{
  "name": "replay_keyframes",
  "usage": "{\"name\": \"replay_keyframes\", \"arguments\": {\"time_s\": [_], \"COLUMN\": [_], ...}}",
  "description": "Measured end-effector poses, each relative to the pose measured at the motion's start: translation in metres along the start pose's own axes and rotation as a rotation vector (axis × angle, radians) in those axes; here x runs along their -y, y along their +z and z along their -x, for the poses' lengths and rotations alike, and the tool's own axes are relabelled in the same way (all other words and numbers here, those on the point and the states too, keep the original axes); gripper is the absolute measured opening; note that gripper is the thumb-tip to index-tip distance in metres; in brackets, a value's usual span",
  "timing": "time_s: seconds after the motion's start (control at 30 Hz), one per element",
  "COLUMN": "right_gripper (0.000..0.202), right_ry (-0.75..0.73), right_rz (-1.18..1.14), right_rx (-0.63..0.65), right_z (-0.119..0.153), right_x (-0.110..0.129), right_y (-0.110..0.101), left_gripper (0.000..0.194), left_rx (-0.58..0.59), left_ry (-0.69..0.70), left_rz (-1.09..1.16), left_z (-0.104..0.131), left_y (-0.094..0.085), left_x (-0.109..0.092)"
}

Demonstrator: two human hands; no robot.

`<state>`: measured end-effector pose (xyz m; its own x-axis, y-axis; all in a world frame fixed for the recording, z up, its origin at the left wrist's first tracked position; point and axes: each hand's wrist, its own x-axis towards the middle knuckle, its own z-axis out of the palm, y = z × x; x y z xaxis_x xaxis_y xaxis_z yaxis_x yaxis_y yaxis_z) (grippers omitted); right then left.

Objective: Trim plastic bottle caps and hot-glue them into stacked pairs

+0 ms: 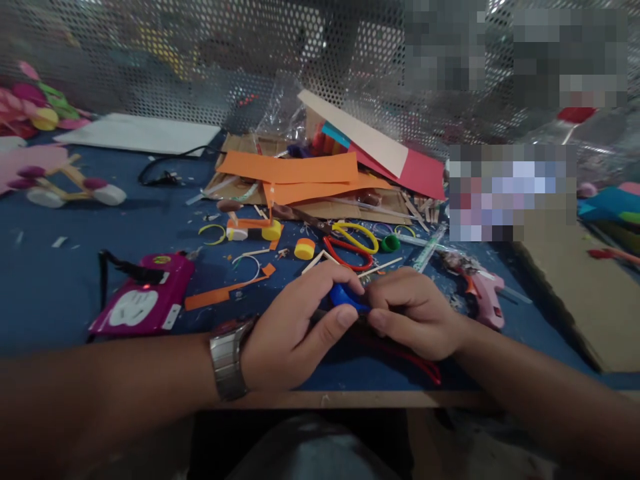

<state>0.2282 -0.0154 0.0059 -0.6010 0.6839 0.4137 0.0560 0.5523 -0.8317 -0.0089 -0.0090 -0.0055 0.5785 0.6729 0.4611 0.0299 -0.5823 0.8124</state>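
Holding one blue piece (344, 298) between two grips: left hand (293, 327) loosely curled, right hand (419, 312) pinched closed.

The tabletop (165, 233) is blue, the power box (150, 293) magenta with a white apple shape, the paper strips (300, 168) orange, the scissor handles (356, 238) yellow and red, the glue gun (487, 297) pink, the bent piece (345, 299) between the fingers blue, the watch (227, 360) silver

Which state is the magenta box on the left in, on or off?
Apparently on: a small red light glows on top of the magenta box.
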Motion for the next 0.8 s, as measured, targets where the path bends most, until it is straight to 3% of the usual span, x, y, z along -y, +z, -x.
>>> {"name": "replay_keyframes", "arguments": {"time_s": [0.23, 0.57, 0.8], "right_gripper": [0.035, 0.025, 0.038], "right_ry": [-0.085, -0.139, -0.145], "right_rz": [0.315, 0.371, 0.408], "right_rx": [-0.068, -0.07, -0.029], "right_z": [0.0015, 0.0014, 0.0009], "right_x": [-0.0051, -0.0099, -0.008], "right_y": [-0.0023, 0.0027, 0.0038], "left_gripper": [0.022, 0.015, 0.015], "left_rx": [0.016, 0.004, 0.05], "left_ry": [-0.051, -0.065, -0.078], "left_rz": [-0.024, 0.046, 0.067], "left_z": [0.0008, -0.0025, -0.0065], "left_y": [-0.0001, -0.0015, -0.003], "left_x": [-0.0009, 0.0017, -0.0016]}}
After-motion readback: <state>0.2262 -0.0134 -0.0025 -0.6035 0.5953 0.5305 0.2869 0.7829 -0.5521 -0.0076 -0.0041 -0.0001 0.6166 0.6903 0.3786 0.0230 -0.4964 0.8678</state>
